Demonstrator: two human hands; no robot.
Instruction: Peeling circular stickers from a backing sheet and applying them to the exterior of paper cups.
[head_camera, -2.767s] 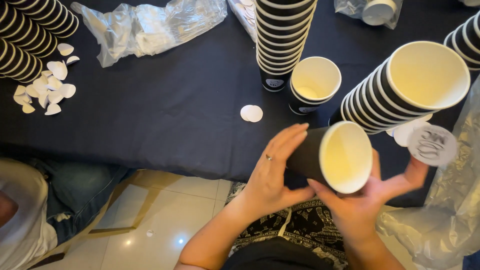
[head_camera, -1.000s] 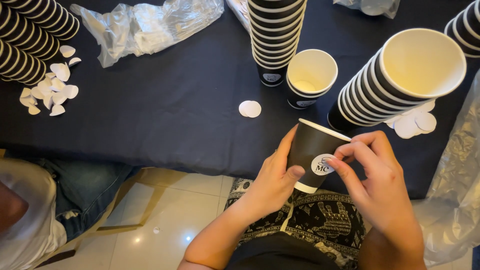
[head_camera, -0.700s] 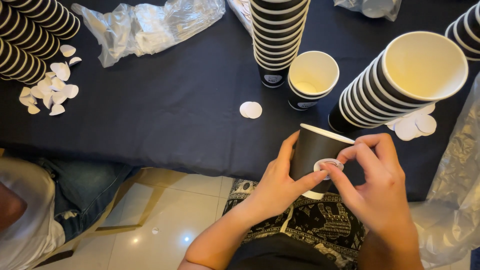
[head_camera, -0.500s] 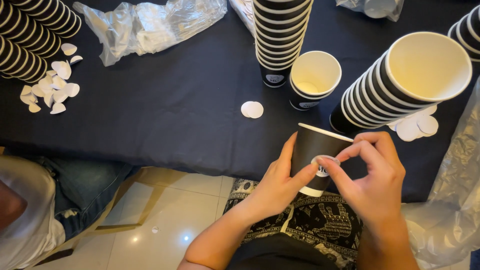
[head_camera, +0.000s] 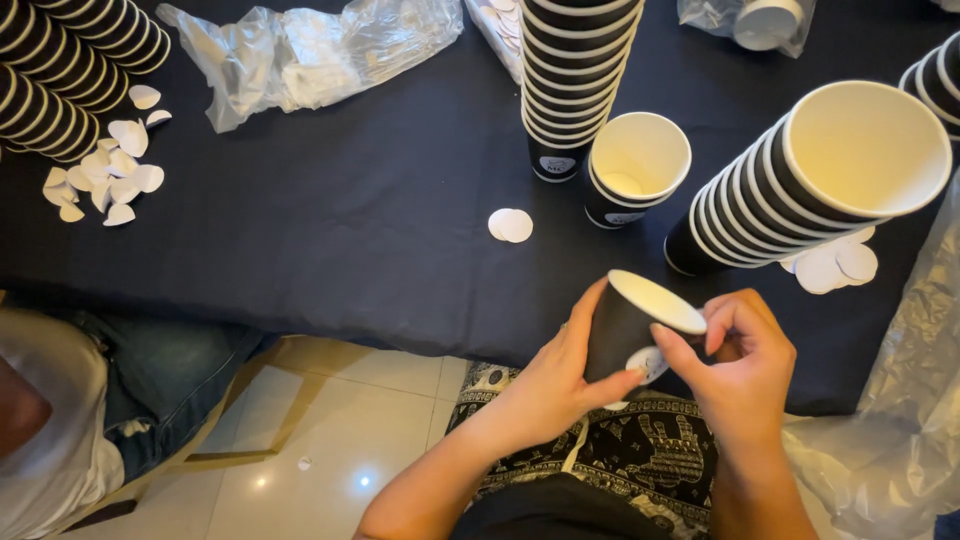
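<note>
Partly, right hand (head_camera: 745, 370) hides cup sticker (head_camera: 650, 362).

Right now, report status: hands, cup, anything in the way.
Left hand grips black paper cup. Right hand presses round white sticker onto its side. Nothing in the way; cup stacks stand apart.

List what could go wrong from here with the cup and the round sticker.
1. The right hand presses the round white sticker onto the curved wall of the black cup; it may crease or sit crooked.
2. The left hand holds the cup tilted off the table's edge; a slip would likely drop it to the floor.
3. The tall cup stack leans nearby; an elbow might topple it.
</note>
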